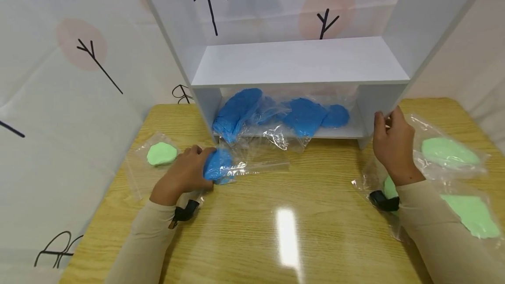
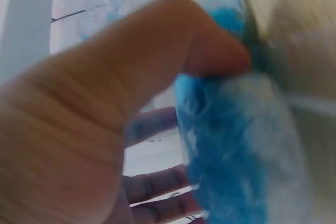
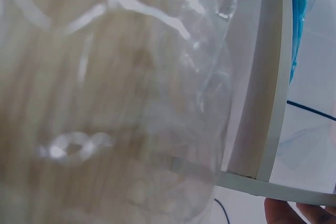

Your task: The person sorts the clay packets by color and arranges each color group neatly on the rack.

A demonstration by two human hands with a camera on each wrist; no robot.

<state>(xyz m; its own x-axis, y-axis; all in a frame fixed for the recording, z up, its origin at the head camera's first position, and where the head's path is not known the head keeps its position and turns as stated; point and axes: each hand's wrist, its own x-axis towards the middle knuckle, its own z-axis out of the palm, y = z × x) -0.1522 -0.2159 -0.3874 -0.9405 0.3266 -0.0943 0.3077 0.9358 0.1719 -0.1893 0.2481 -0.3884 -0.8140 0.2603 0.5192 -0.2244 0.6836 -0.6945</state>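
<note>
My left hand (image 1: 185, 172) holds the blue lump (image 1: 218, 164) in its clear plastic bag, low at the table just before the shelf's left side. Close up in the left wrist view, the thumb presses the edge of the blue lump (image 2: 220, 140), with the fingers on its far side. At the right, my right hand (image 1: 394, 148) grips the front edge of the shelf's side panel (image 1: 378, 100) with its fingertips. In the right wrist view those fingertips (image 3: 278, 212) show at the panel's edge; the rest of the hand is hidden there.
Several bagged blue lumps (image 1: 304, 115) lie on the lower level of the white shelf (image 1: 300, 62), their plastic hanging over its front. One bagged green lump (image 1: 161, 154) lies at left; bagged green lumps (image 1: 449, 151) lie beside and under my right arm. The wooden table (image 1: 252, 231) extends in front.
</note>
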